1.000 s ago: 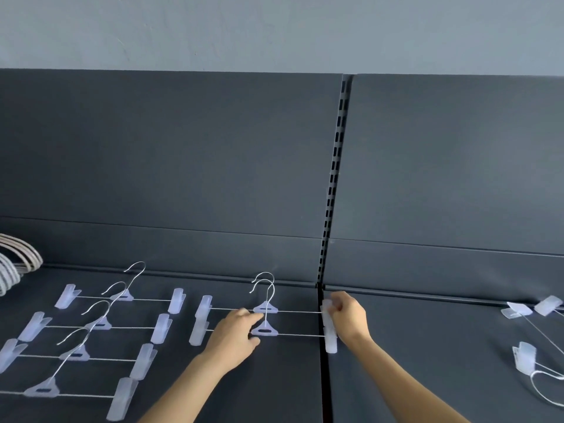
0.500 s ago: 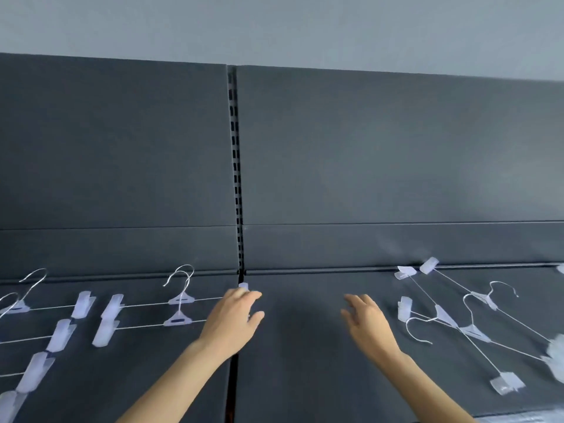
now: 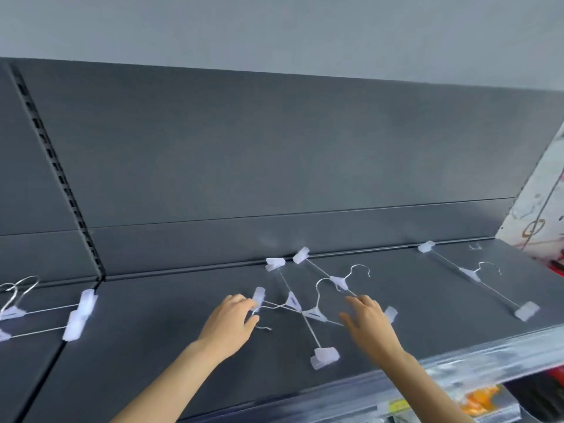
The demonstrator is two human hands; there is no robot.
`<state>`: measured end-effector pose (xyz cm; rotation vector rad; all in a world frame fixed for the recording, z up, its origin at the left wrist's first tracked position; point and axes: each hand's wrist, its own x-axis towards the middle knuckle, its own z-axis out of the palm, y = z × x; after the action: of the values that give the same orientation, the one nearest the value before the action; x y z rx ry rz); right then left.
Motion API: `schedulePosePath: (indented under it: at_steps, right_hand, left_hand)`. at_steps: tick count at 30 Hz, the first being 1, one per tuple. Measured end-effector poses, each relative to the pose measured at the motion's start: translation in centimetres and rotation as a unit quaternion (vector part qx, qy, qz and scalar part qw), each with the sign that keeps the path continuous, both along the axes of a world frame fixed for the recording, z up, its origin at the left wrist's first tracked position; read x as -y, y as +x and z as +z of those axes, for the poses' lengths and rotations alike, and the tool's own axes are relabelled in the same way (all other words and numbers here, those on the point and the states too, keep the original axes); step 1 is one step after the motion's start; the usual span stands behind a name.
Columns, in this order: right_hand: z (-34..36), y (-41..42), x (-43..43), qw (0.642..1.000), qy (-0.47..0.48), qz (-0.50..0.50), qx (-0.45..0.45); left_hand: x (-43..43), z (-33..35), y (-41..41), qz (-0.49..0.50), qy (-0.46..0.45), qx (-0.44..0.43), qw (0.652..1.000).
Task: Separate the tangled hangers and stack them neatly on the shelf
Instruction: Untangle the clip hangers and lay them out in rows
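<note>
Head view: tangled thin wire hangers with translucent plastic clips point(image 3: 305, 312), centre of dark grey metal shelf point(image 3: 171, 337). Left hand point(image 3: 232, 322) curled at left end clip point(image 3: 258, 295), grip unclear; right hand point(image 3: 367, 323) open above. Judged light, springy, snag-prone; hold at clips.

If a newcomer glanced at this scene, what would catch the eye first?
Crossed clip hangers tangle midway along the dark shelf, left hand at one clip, right hand spread beside them. A lone hanger lies apart on the right; two aligned hangers sit far left.
</note>
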<state>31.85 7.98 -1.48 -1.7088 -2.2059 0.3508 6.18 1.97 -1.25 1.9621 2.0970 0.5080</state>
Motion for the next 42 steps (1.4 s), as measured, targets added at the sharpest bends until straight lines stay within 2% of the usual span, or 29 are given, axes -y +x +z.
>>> schedulePosePath:
  at_steps: [5, 10, 16, 22, 26, 29, 33, 37, 39, 42]
  right_hand:
    - [-0.3, 3.8, -2.1, 1.000, -0.003, -0.010, -0.002]
    - [-0.4, 4.1, -4.1, 0.999, -0.029, -0.007, 0.026]
    - [-0.3, 1.4, -5.4, 0.994, -0.087, 0.040, 0.047]
    - [-1.5, -1.3, -5.8, 0.979, -0.180, 0.094, -0.018]
    - [-1.9, -2.1, -6.9, 0.971, -0.214, 0.083, -0.073]
    - [-2.1, -2.7, -7.5, 0.970, -0.214, 0.077, -0.082]
    - [-1.6, -3.2, -7.6, 0.967, -0.200, 0.033, -0.155]
    - [0.3, -3.4, -7.8, 0.984, -0.105, 0.005, -0.143]
    - [1.8, -3.2, -8.0, 0.990, -0.059, -0.005, -0.130]
    - [3.5, -2.7, -7.9, 0.985, -0.040, 0.027, -0.163]
  left_hand:
    - [-1.6, -0.9, 2.9, 0.103, -0.045, -0.026, 0.993]
    - [-3.0, -1.8, 3.9, 0.170, -0.080, 0.028, 0.982]
    - [-4.0, -1.9, 4.3, 0.180, -0.096, 0.014, 0.979]
    - [-4.5, 1.1, 2.1, 0.189, 0.018, 0.184, 0.964]
    - [-3.9, 4.6, 0.3, 0.213, 0.086, 0.215, 0.949]
    - [-3.2, 5.8, -2.0, 0.239, 0.114, 0.208, 0.942]
    - [-2.0, 5.5, -5.0, 0.259, 0.066, 0.211, 0.940]
    - [-1.1, 4.6, -6.0, 0.239, 0.030, 0.198, 0.950]
    - [-1.1, 4.9, -6.2, 0.247, 0.047, 0.210, 0.945]
    - [-1.4, 6.0, -6.5, 0.253, 0.087, 0.206, 0.941]
